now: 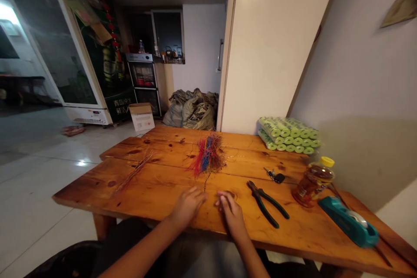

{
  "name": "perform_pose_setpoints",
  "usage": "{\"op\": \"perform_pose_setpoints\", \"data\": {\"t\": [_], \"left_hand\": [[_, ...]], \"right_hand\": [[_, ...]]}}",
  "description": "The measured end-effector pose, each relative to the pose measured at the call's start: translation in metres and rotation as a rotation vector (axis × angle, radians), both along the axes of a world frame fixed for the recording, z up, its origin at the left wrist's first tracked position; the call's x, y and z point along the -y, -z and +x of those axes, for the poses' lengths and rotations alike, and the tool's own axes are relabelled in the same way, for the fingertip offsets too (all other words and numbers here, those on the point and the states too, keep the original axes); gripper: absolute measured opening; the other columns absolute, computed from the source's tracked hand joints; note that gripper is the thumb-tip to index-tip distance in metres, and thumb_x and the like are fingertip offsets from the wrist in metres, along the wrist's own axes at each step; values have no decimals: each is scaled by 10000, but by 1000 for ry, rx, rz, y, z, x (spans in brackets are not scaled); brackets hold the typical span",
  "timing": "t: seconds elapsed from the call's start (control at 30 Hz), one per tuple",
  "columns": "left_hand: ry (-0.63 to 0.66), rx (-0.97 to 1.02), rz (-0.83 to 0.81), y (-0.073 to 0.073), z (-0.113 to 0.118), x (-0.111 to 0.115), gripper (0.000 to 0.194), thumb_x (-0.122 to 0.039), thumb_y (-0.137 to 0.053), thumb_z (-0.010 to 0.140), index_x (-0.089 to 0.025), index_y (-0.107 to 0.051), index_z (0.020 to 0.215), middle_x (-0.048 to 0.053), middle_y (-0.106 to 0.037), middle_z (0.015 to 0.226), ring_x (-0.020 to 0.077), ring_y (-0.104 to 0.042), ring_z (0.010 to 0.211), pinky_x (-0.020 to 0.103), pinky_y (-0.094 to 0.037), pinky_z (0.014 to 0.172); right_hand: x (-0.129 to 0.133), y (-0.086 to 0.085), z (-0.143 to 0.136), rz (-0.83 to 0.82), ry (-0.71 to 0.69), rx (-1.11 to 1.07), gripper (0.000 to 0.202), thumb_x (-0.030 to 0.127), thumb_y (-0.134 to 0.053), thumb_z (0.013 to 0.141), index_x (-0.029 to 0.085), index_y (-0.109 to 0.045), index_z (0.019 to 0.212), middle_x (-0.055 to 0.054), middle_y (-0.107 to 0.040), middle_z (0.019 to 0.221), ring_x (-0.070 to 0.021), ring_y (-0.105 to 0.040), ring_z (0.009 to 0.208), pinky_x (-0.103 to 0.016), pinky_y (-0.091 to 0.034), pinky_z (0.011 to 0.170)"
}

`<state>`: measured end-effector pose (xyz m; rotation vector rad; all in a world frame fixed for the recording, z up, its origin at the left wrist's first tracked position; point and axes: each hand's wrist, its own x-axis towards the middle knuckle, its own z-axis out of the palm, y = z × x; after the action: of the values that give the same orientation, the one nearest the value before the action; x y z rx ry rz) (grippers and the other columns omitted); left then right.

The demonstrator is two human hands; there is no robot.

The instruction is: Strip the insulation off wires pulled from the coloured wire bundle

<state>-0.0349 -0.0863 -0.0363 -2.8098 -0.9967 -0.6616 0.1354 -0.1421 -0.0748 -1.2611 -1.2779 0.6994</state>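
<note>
Fingers (198,195) curled near table's (143,195) front edge, left hand (186,208) and right hand (232,213); cannot tell if pinching; could snag tangled wires (207,155) by tugging hastily.

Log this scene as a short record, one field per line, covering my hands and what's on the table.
Surface: wooden table
Left: left hand, fingers bent, low at the table's near side; grip unclear
Right: right hand, apart from the other, fingers curled; grip unclear
Beyond hands: red-and-blue tangle of strands, a dark strand running toward the hands
Left side: thin loose strands
Right side: pliers with handles spread, keys, yellow-capped bottle, teal tape dispenser
Far right: stacked green rolls
</note>
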Motion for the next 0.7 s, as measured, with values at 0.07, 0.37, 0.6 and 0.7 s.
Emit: {"op": "perform_pose_setpoints", "data": {"t": [0.07, 0.37, 0.6, 0.7], "left_hand": [[86, 171, 54, 0, -1, 33, 220, -210, -418, 882, -223, -634, 923, 24, -667, 749, 150, -582, 695, 270, -467, 635], [228, 338, 205, 10, 14, 105, 240, -228, -350, 901, -206, -589, 915, -1, -629, 588, 134, -539, 518, 256, -459, 493], [365, 291, 93, 47, 16, 116, 120, -315, -492, 847, -282, -602, 884, -53, -634, 568, 119, -545, 529, 229, -443, 497], [326, 335, -125, 38, 4, 89, 257, -370, -386, 890, -289, -629, 913, -25, -670, 700, 121, -593, 660, 237, -475, 647]], "right_hand": [[2, -2, 3, -45, -160, -246, 406, 508, -413, 850, 207, -549, 1086, -53, -666, 803, -181, -598, 653, -328, -472, 654], [29, -16, -4, -317, -466, -868, 310, 322, -626, 783, 166, -616, 1050, -57, -663, 859, -115, -604, 708, -229, -476, 635], [24, -19, 31, -188, -361, -1276, 189, 308, -710, 705, 156, -620, 775, 104, -291, 467, -24, -284, 369, -106, -289, 331], [26, -21, 41, -115, -397, -1360, 184, 285, -681, 744, 159, -565, 677, 112, -191, 473, -21, -169, 354, -95, -188, 294]]}}
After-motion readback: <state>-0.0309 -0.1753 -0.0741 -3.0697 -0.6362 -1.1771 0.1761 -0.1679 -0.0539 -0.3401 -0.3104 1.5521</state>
